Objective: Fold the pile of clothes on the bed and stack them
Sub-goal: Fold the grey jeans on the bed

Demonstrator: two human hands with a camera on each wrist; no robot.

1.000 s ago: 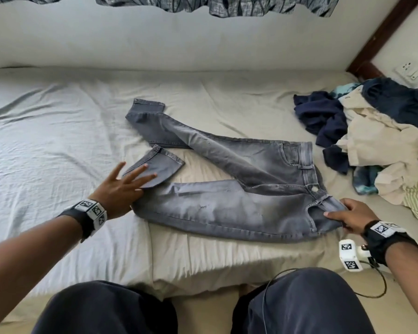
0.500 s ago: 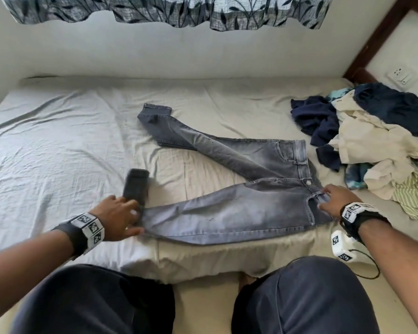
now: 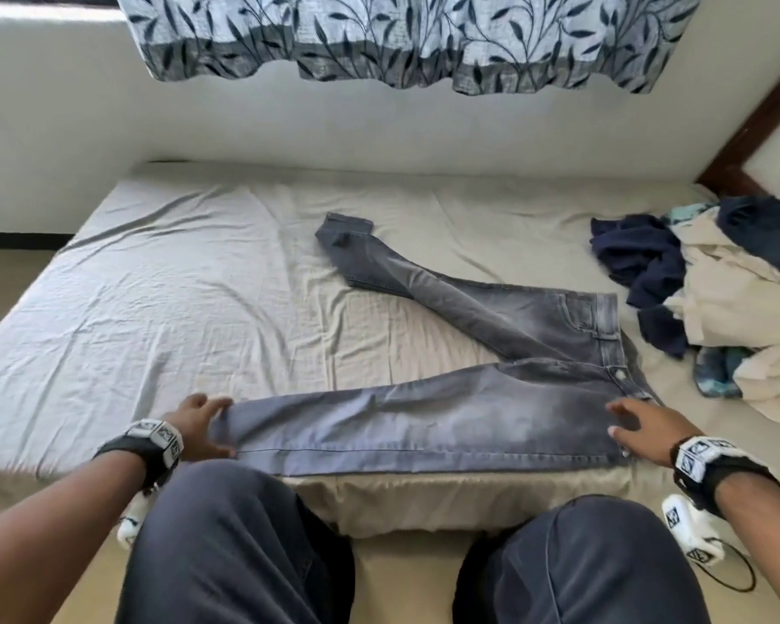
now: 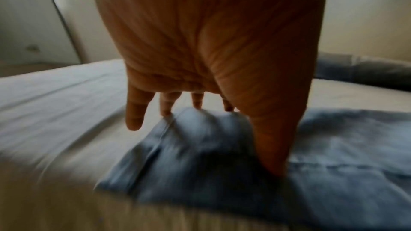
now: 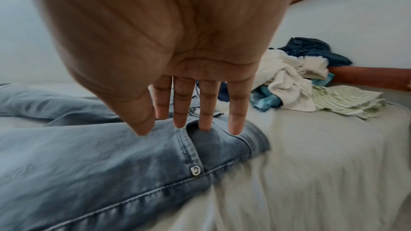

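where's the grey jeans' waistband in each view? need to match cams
Head: waistband at right of centre, ending by the right hand.
Left wrist: not in view; only the leg hem.
Right wrist: centre, under the fingertips.
Shared landmark: clothes pile.

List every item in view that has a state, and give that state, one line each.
jeans: spread flat on the bed, unfolded, legs apart in a V
pile of clothes: crumpled, unfolded
left hand: pinching the near leg's hem
right hand: fingers straight, resting at the waistband
curtain: hanging over the window
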